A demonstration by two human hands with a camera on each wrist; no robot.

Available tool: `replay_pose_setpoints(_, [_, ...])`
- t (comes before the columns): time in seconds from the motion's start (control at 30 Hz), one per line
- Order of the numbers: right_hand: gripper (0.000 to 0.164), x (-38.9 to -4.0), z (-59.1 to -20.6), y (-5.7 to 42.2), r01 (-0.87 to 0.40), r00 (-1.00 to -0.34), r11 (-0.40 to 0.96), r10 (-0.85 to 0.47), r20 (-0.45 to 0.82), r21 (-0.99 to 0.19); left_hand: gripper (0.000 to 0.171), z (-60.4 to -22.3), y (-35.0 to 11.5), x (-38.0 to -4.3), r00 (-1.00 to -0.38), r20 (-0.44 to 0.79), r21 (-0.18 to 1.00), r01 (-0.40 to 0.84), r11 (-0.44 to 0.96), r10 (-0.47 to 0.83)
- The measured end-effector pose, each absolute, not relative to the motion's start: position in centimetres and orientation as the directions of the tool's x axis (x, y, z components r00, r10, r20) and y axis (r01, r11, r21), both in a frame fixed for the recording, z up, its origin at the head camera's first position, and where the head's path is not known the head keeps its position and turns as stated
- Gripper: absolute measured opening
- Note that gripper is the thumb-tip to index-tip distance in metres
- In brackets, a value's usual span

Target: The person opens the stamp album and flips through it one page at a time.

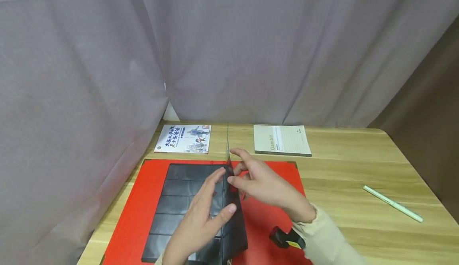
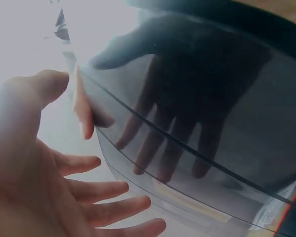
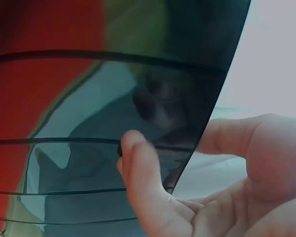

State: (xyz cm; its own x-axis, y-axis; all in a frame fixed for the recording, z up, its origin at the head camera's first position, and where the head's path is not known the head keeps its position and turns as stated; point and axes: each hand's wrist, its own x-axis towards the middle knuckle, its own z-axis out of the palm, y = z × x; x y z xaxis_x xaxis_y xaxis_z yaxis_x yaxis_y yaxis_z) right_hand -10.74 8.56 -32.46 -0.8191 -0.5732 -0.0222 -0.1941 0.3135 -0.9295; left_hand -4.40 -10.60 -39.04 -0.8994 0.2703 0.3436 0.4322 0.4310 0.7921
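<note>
A stamp album with a red cover lies spread on the table, a black pocket page flat on its left side. One dark, glossy page stands up near the middle, seen almost edge-on in the head view. My right hand pinches this raised page by its edge; in the right wrist view the page passes between thumb and fingers. Over the flat page is my left hand, fingers extended and holding nothing. The page mirrors that hand in the left wrist view.
Behind the album lie a picture book on the left and a Gambit notebook on the right. A pale green pen rests on the wooden table at right. Grey curtain hangs along the back and left.
</note>
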Motion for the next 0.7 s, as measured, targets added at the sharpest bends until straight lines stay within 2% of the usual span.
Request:
replay_pose_setpoints(0.33, [0.076, -10.7, -32.8, 7.7, -0.256, -0.818, 0.378, -0.575, -0.009, -0.89, 0.07, -38.5, -10.9, -3.8, -0.912, 0.326, 0.824, 0.404, 0.398, 0.25])
replay_pose_setpoints(0.53, [0.075, -10.6, -32.9, 7.8, -0.282, -0.807, 0.388, -0.59, -0.001, -0.878, 0.067, -38.2, -11.4, -3.5, -0.863, 0.44, 0.778, 0.504, 0.375, 0.248])
replay_pose_setpoints(0.7, [0.068, -10.6, -33.2, 8.6, -0.283, -0.809, 0.382, -0.587, 0.006, -0.88, 0.06, -38.1, -12.1, -3.3, -0.824, 0.515, 0.736, 0.567, 0.37, 0.237])
